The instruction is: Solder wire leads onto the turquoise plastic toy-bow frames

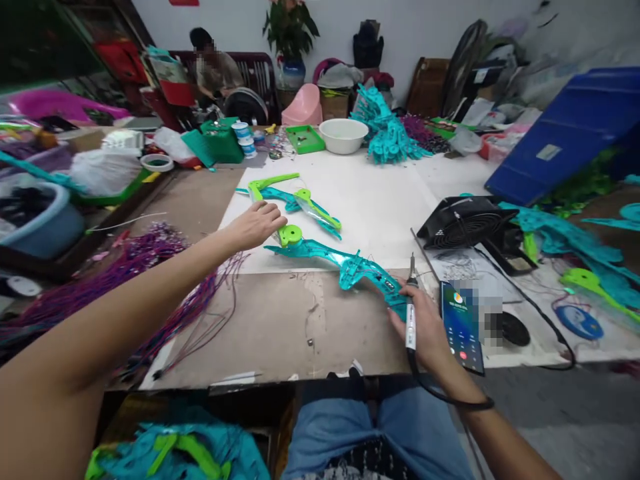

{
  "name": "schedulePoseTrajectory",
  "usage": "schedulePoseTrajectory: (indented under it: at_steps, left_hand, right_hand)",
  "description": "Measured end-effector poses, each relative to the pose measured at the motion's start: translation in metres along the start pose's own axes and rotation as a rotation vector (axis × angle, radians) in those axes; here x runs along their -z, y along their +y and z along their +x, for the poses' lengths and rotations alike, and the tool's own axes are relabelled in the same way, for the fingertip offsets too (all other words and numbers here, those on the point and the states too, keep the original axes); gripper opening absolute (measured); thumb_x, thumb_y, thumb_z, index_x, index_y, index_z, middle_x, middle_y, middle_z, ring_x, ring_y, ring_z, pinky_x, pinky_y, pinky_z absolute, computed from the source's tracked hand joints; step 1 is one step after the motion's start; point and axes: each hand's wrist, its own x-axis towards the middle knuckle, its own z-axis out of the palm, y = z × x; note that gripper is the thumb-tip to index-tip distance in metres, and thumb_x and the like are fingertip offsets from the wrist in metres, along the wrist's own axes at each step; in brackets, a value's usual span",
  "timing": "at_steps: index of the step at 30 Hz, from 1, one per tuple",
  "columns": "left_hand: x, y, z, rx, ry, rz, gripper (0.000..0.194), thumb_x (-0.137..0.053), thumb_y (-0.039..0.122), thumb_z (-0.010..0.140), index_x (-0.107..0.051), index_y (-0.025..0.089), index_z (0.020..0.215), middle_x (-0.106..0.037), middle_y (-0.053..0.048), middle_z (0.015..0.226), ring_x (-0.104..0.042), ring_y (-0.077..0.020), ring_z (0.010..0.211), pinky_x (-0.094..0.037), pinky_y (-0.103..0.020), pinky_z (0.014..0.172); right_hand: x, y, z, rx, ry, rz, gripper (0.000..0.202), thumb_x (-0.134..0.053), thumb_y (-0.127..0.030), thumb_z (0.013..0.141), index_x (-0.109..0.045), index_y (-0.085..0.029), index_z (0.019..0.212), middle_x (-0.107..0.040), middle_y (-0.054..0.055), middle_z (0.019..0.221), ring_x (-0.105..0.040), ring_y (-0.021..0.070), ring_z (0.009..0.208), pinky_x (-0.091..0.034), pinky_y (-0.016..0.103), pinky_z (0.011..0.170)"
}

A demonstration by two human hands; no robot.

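Observation:
My left hand (257,225) is closed on a lime green part (290,235) with a round end, at the left tip of a teal bow-shaped plastic piece (320,251). Between the fingers and thumb of my right hand (425,323) is a soldering iron (411,320), its tip pointing away from me; the same hand also touches the right end of the teal piece. Behind, a second teal piece with lime green parts (317,212) lies on the white sheet (385,200). What my left fingertips grip is partly hidden.
A phone (463,327) and a black fan (467,223) are at the right, near the iron's cable. Purple wires (165,267) lie at the left. At the back are a white basin (343,137), a pile of teal parts (385,127) and a seated person (217,70).

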Motion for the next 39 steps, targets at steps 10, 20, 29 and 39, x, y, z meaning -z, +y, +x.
schedulePoseTrajectory:
  at_steps: [10,20,29,39]
  left_hand:
    - [-0.045,-0.013,0.020,0.056,-0.175,-0.104,0.046,-0.044,0.000,0.078,-0.060,0.016,0.118,-0.054,-0.016,0.130,-0.037,-0.0322,0.133,-0.032,-0.048,0.106]
    - [-0.019,0.148,0.034,0.091,0.211,-0.916,0.030,-0.065,0.015,0.075,-0.070,0.024,0.103,-0.068,-0.010,0.110,-0.058,-0.0288,0.108,-0.040,-0.043,0.102]
    - [-0.049,0.224,0.070,0.324,0.191,-1.336,0.010,-0.078,0.018,0.063,-0.073,0.027,0.067,-0.066,-0.005,0.070,-0.053,-0.0253,0.083,-0.037,-0.039,0.097]
    - [-0.052,0.206,0.056,0.508,0.249,-1.071,0.012,-0.071,0.015,0.066,-0.075,0.026,0.063,-0.066,-0.003,0.064,-0.052,-0.0210,0.068,-0.041,-0.030,0.079]
  right_hand:
    - [-0.009,-0.020,-0.022,-0.091,-0.004,0.118,0.026,-0.055,-0.023,0.087,-0.047,-0.023,0.112,-0.063,0.011,0.108,-0.063,0.0259,0.102,-0.053,0.042,0.084]
    - [0.011,-0.014,-0.027,-0.123,0.086,0.127,0.015,-0.052,-0.020,0.089,-0.052,-0.025,0.103,-0.066,0.003,0.092,-0.067,0.0202,0.086,-0.053,0.033,0.077]
    - [0.006,-0.003,-0.035,-0.111,0.040,0.201,0.020,-0.052,-0.021,0.089,-0.053,-0.023,0.109,-0.067,0.007,0.099,-0.066,0.0215,0.094,-0.054,0.035,0.081]
    - [0.009,0.004,-0.034,-0.122,0.044,0.244,0.020,-0.047,-0.018,0.090,-0.054,-0.024,0.109,-0.066,0.007,0.100,-0.065,0.0219,0.096,-0.053,0.037,0.084]
